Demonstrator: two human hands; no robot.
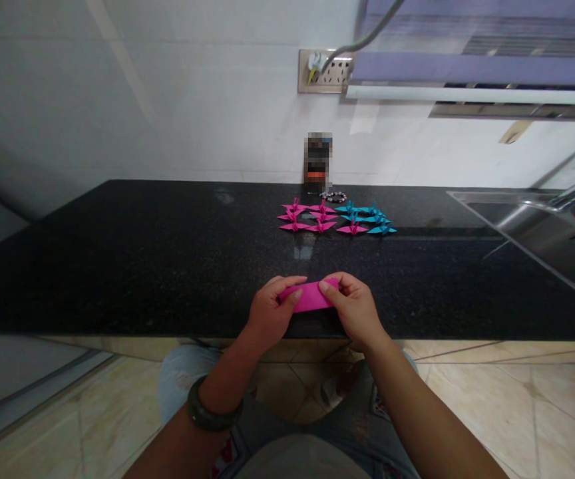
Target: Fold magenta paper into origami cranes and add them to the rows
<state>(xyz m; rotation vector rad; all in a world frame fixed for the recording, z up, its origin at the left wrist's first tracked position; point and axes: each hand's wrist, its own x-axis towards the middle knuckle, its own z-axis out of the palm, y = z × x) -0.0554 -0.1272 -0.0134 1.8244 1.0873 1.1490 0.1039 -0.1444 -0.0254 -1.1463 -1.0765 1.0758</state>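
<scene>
A folded strip of bright pink paper [311, 297] is stretched between my two hands, just over the front part of the counter. My left hand [272, 307] pinches its left end, thumb on top and fingers behind. At the right end, my right hand [355, 304] grips the paper the same way, with the thumb pressed near the upper corner. Beyond the hands stand rows of folded paper cranes, several pink [295, 226] on the left and several blue [381, 229] on the right.
The black stone counter [142, 266] runs along a white wall. A beaded bracelet [335, 197] lies behind the cranes, beside a small upright item [318, 163] whose picture is blurred. A steel sink [557, 233] is set in at the right. Above, a cord hangs from a wall socket [325, 71].
</scene>
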